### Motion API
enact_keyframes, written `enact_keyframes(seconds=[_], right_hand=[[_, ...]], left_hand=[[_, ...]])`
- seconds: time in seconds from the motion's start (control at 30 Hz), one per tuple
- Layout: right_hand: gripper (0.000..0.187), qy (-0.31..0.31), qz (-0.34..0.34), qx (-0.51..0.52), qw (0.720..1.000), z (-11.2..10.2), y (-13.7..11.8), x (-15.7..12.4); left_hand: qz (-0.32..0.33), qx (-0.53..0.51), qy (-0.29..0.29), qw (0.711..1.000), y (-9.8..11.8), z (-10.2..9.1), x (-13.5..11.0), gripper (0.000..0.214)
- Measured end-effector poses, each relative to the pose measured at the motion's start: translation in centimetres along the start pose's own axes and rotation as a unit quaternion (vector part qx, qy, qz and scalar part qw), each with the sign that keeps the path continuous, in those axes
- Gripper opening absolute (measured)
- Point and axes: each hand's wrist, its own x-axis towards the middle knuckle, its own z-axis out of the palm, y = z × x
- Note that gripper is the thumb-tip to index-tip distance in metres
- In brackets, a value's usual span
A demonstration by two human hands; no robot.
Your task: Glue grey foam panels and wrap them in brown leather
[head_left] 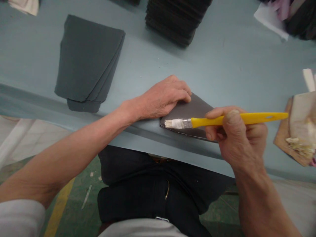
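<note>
A brush (201,122) with a yellow handle is gripped in my right hand (238,138), thumb on top of the handle. White wrapping covers the base of its pale bristles, which lie at the near left edge of a dark grey flat piece (198,107), perhaps fabric or leather. My left hand (166,97) is closed, its curled fingers pressing on the far left side of that piece at the table's front edge. My right hand covers the piece's right end. Fanned dark grey pieces (89,59) lie to the left.
A thick dark stack (177,19) stands at the back of the blue-grey table (222,62). At right is a tan board (283,131) with a glue-crusted pale container (303,118). White and purple scraps (270,21) lie at back right, a pale cloth (26,6) at back left.
</note>
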Motion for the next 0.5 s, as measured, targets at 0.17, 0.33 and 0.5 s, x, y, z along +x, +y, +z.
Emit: enact_keyframes(seconds=[0.17, 0.33, 0.5], right_hand=[[0.041, -0.009, -0.012, 0.003, 1.000, 0.4, -0.3, 0.3], [0.028, -0.023, -0.061, -0.012, 0.998, 0.3, -0.6, -0.5], [0.009, -0.057, -0.159, -0.158, 0.973, -0.5, -1.2, -3.1]], left_hand=[[0.037, 0.024, 0.017, 0.999, -0.5, 0.4, -0.2, 0.036], [0.047, 0.032, 0.028, 0.998, -0.5, 0.6, -0.3, 0.032], [0.038, 0.036, 0.020, 0.998, -0.5, 0.5, -0.2, 0.033]])
